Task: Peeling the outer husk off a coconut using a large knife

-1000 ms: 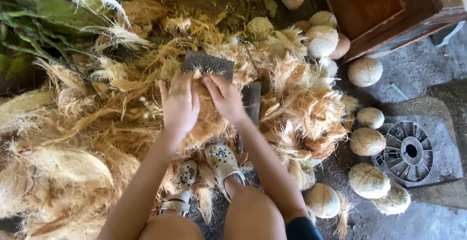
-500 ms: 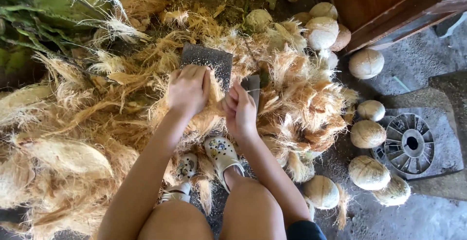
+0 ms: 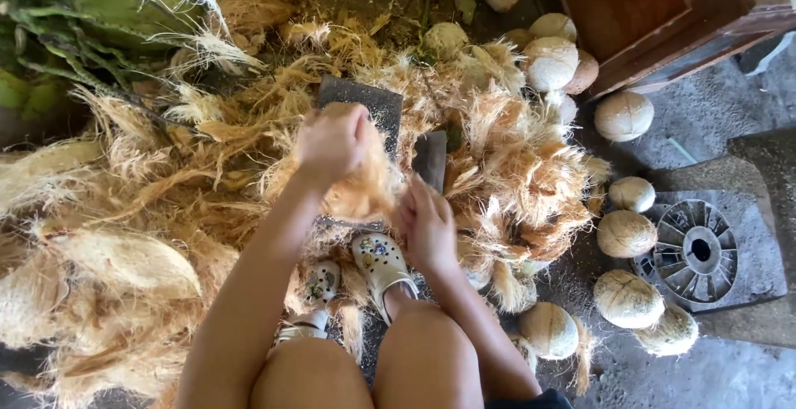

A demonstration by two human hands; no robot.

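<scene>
My left hand (image 3: 332, 139) grips the top of a fibrous coconut husk piece (image 3: 365, 185) and lifts it over a dark grey blade-like stand (image 3: 365, 102). My right hand (image 3: 427, 226) holds the lower right side of the same husk, fingers curled into the fibres. Both hands are over my feet in pale decorated clogs (image 3: 381, 264). The coconut inside the husk is hidden by the fibres and my hands.
A heap of torn tan husks (image 3: 124, 251) spreads left and around the stand. Several husked coconuts (image 3: 626, 235) lie at right, near a grey round fan grille (image 3: 696, 251) on a slab. A brown wooden box (image 3: 638, 11) stands at top right. Green fronds (image 3: 58, 27) at top left.
The husk has been pulled apart: my left hand rose with the husk, and my right hand dropped down and to the right, nearer my foot.
</scene>
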